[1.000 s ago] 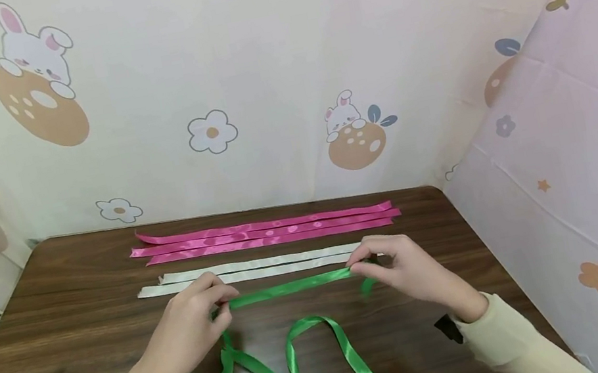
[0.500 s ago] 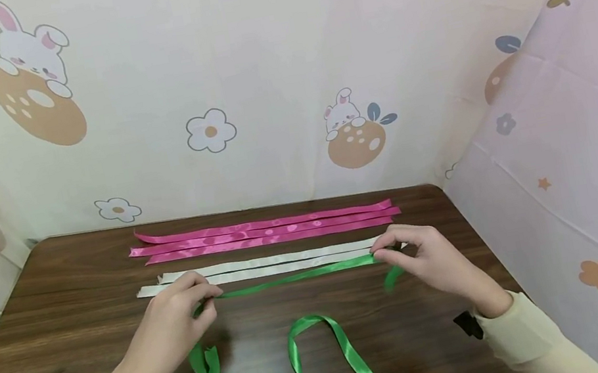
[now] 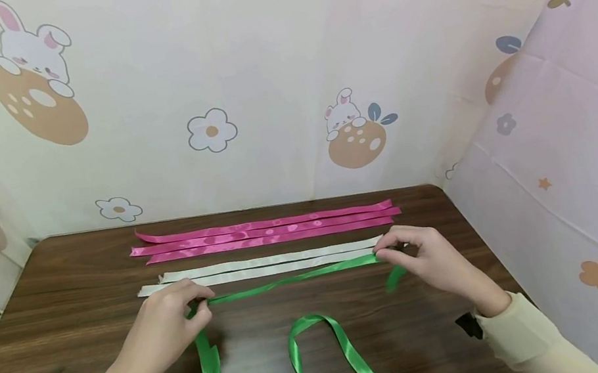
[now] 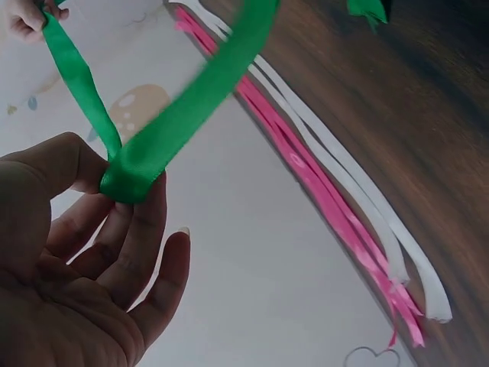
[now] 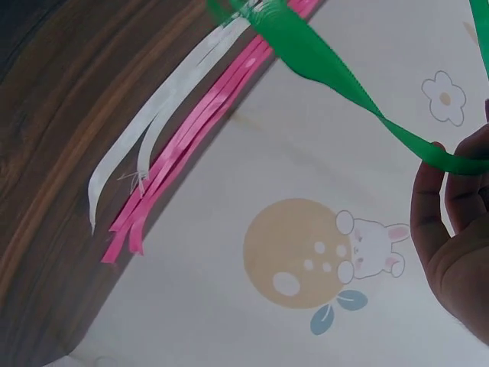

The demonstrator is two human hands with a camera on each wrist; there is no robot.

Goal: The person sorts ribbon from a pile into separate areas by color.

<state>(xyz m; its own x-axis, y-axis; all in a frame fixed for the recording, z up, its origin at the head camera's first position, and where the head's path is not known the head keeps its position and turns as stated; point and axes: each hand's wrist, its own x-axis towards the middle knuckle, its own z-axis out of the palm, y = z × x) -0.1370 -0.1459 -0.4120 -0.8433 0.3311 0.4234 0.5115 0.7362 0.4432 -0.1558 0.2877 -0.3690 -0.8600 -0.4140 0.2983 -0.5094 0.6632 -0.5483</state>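
A green satin ribbon (image 3: pixel 297 277) is stretched nearly level between both hands, just in front of the white ribbons. My left hand (image 3: pixel 163 320) pinches it between thumb and fingers; in the left wrist view the ribbon folds over the fingertips (image 4: pixel 149 183). From there a length hangs down toward the table's near side. My right hand (image 3: pixel 429 263) pinches the ribbon farther right, with a short tail dangling below. Another stretch of green ribbon (image 3: pixel 344 345) lies curved on the table between the hands, its right end frayed. Whether it joins the held piece is out of frame.
Several strips lie crosswise on the dark wooden table (image 3: pixel 61 335): pink ribbons (image 3: pixel 277 231) at the back, and two white ribbons (image 3: pixel 271 265) in front of them. A printed cloth (image 3: pixel 267 72) hangs behind the table, and another stands along its right side.
Both hands have moved apart, the left leftward and the right rightward, so the held green span is longer. The hanging length shifted left with my left hand. The curved piece stayed put.
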